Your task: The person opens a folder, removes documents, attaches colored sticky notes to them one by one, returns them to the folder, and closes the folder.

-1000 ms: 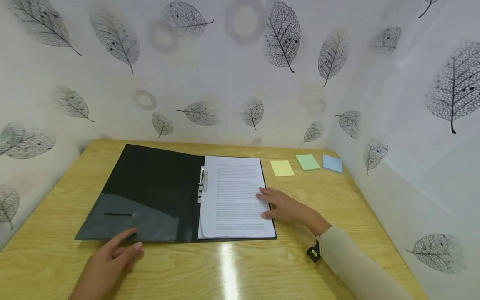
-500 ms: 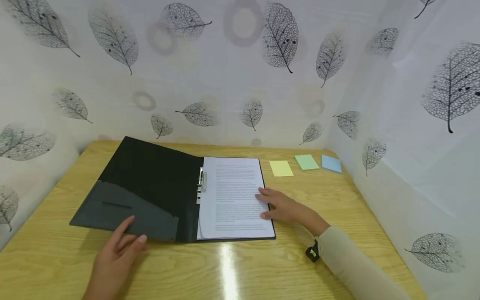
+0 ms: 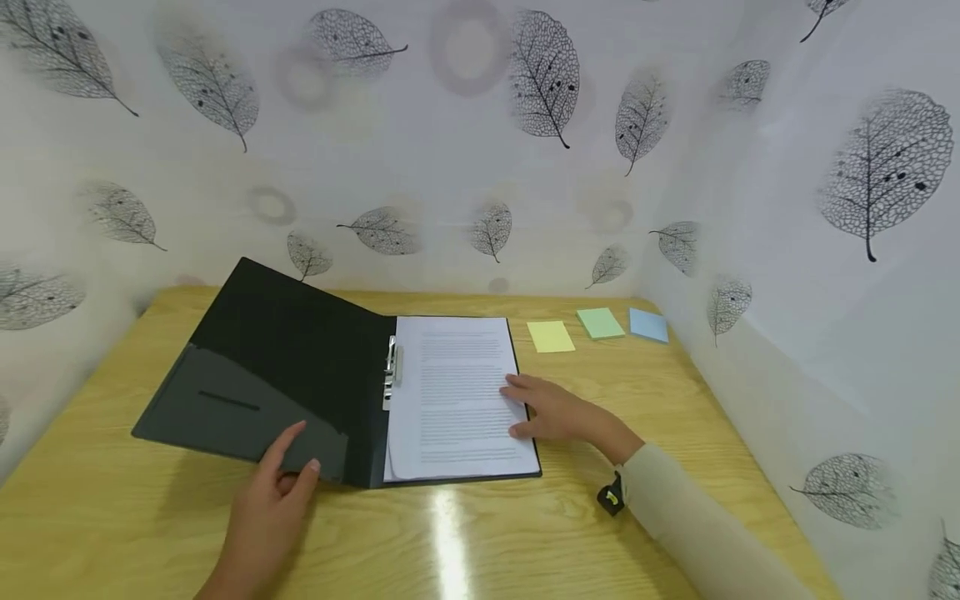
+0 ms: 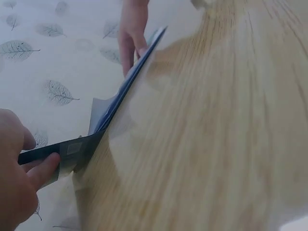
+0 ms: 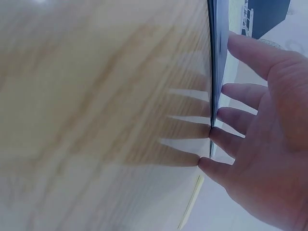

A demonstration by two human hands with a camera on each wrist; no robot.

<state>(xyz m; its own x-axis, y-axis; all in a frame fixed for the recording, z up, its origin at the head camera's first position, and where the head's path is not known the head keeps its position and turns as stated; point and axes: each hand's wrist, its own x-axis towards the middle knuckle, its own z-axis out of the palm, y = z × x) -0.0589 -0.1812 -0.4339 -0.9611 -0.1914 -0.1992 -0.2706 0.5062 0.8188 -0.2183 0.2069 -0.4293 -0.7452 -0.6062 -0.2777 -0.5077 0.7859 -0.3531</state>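
The pale wall [image 3: 442, 158], printed with dark leaves, closes in the wooden table [image 3: 360, 550] along its back and right edges. From where I stand, the black folder [image 3: 292, 325] lies open left of the table's middle, its right half flat on the wood and its left cover tilted up along the spine, with a shadow beneath the raised near edge. The printed papers [image 3: 465, 400] fill the right half almost to its rim. A light sleeve [image 3: 697, 517] reaches in over the table's right side, and its right hand [image 3: 558, 412] is spread wide, fingertips touching the right edge of the papers and folder. The left hand [image 3: 266, 508] pinches the cover's near edge between thumb and fingers, as the left wrist view shows. A broad strip of wood runs in front of the folder, and more lies right of it. Toward the far right corner sit the yellow notes [image 3: 551, 337], green notes [image 3: 600, 323] and blue notes [image 3: 648, 325], set apart from each other and the folder. The metal clip [image 3: 390, 371] runs beside the papers' left edge.
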